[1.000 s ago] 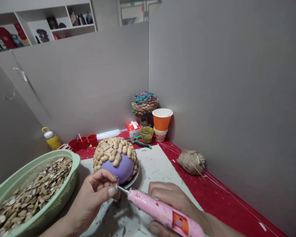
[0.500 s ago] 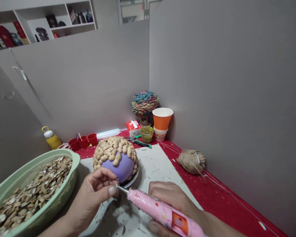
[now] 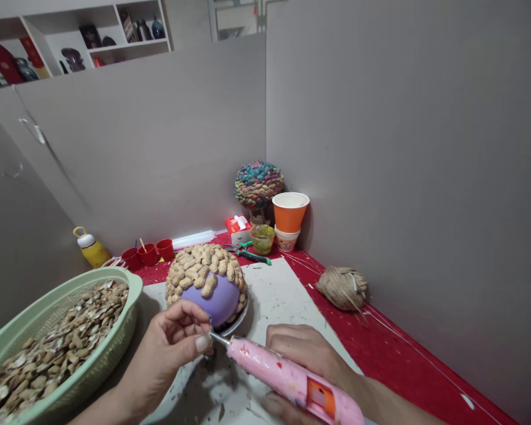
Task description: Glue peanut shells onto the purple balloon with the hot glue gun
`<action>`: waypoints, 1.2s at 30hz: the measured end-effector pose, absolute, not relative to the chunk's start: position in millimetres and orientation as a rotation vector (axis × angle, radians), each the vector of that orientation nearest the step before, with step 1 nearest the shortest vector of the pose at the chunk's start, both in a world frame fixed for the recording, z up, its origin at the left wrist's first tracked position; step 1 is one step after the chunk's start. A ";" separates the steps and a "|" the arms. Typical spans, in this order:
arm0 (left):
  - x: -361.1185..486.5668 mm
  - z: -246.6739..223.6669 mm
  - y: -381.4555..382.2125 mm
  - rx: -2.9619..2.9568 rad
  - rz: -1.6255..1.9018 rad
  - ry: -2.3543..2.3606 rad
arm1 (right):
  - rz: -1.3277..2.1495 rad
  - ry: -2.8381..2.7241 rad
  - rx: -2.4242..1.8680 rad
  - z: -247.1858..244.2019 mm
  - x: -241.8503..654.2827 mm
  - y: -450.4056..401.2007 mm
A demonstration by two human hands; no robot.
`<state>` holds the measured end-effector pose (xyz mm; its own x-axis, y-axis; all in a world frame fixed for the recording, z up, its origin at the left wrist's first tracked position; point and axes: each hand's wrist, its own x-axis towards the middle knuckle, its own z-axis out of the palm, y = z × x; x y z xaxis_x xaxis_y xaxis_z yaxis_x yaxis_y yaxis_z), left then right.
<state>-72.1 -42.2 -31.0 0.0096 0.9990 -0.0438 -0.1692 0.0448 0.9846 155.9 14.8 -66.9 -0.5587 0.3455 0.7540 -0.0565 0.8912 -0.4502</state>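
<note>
My left hand (image 3: 170, 348) pinches a small peanut shell, mostly hidden by the thumb and fingertips. My right hand (image 3: 312, 357) is wrapped round a pink hot glue gun (image 3: 277, 372) with an orange window in its side. The gun's metal nozzle meets the left fingertips at the shell. Just beyond the hands, a purple balloon (image 3: 218, 300) rests in a shallow metal bowl (image 3: 241, 321). Peanut shells (image 3: 199, 268) cover its top and sides, while a purple patch shows at the front.
A green basket (image 3: 135, 289) of loose shells stands at the left. Behind the balloon lie green-handled pliers (image 3: 254, 257), red cups (image 3: 147, 255), a tub (image 3: 262, 241) and an orange cup (image 3: 291, 213). A twine ball (image 3: 343, 288) sits right, by the grey partition (image 3: 407, 177).
The view has shifted very slightly. Both hands keep their hold, with the nozzle still at the left fingertips.
</note>
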 end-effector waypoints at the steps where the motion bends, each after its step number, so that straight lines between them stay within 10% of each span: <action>1: -72.5 -31.5 -42.1 1.059 1.248 1.100 | 0.544 -2.144 -0.229 -66.0 156.9 14.1; 36: -69.7 -24.0 -44.1 1.048 1.300 1.059 | 0.479 -2.151 -0.233 -59.3 157.7 15.7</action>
<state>-69.7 -44.1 -24.0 -0.0032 1.0000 -0.0060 -0.2082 0.0052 0.9781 157.7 15.7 -59.3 -0.5838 0.3358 0.7392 -0.0092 0.9076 -0.4197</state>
